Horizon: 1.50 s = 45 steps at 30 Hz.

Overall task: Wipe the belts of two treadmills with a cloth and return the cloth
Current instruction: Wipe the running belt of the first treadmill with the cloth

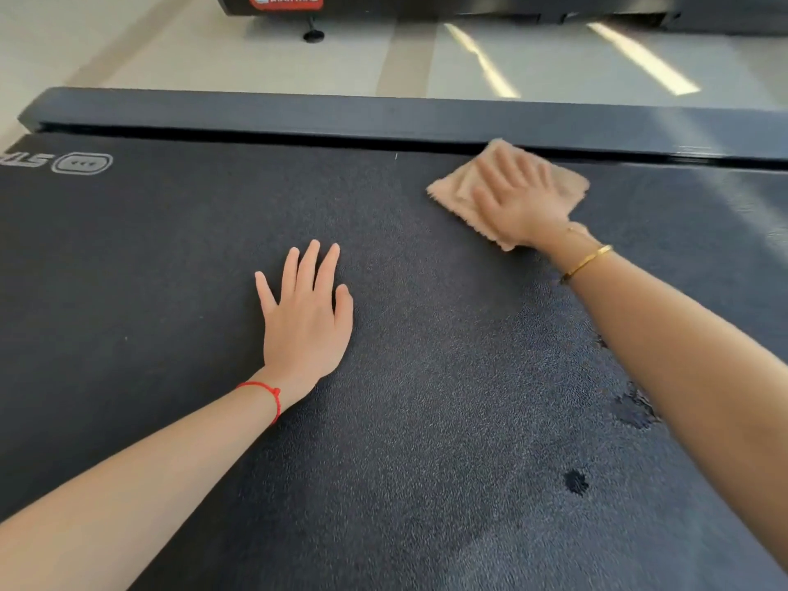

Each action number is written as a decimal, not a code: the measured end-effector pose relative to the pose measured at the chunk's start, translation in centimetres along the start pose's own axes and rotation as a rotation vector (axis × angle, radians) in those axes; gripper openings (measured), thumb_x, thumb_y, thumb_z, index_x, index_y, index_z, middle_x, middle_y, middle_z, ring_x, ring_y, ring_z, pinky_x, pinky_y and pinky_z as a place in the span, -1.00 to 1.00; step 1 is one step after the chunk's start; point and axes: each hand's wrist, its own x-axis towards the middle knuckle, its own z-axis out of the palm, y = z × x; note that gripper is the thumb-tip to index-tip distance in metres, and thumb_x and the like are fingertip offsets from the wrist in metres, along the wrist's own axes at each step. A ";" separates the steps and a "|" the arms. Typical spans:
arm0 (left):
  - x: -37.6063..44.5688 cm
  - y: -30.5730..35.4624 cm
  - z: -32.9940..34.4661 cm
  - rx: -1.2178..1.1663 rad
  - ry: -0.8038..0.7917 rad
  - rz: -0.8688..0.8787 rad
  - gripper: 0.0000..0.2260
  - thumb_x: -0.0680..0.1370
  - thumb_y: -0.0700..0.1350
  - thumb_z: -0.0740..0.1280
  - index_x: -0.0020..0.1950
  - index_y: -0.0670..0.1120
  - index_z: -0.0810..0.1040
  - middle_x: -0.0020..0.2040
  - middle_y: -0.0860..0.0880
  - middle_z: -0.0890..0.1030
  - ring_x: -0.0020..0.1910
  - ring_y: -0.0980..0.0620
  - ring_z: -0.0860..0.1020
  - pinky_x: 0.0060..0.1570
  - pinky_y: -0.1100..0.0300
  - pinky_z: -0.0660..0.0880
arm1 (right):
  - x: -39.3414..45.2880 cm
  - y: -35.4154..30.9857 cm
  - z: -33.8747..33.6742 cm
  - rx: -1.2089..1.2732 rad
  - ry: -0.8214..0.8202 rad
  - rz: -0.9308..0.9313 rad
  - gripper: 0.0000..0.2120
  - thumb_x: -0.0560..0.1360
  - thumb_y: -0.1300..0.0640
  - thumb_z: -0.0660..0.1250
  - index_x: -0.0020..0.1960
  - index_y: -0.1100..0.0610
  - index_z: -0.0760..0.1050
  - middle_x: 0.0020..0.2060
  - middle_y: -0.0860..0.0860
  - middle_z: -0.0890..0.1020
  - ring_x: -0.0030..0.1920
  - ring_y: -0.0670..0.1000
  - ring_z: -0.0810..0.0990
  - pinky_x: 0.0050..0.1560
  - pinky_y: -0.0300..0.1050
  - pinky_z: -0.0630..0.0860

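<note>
A black textured treadmill belt point(170, 292) fills most of the view. My right hand point(518, 198) presses flat, fingers spread, on a folded beige cloth point(452, 194) near the belt's far edge. The cloth lies against the belt next to the dark side rail point(298, 110). My left hand point(305, 309) rests flat on the bare belt near the middle, fingers straight, holding nothing. Dark wet spots point(575, 482) mark the belt at the lower right.
Beyond the side rail lies a light tiled floor point(256, 61). A second treadmill with a red Star Trac label point(285, 0) stands at the top edge, with a black foot point(313, 35) on the floor. A grey logo point(83, 163) is printed on the belt's left end.
</note>
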 end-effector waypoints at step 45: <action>-7.6 7.0 -0.2 -0.113 -0.025 0.176 -0.51 0.67 -0.02 0.02 0.62 0.00 0.09 0.62 -0.04 0.09 0.61 -0.08 -0.01 0.51 -0.30 -0.10 | -29.0 -4.6 2.4 0.027 0.024 -0.016 -0.46 0.67 -0.16 -0.13 0.62 -0.07 -0.08 0.61 0.01 -0.10 0.59 0.13 -0.25 0.55 0.12 -0.30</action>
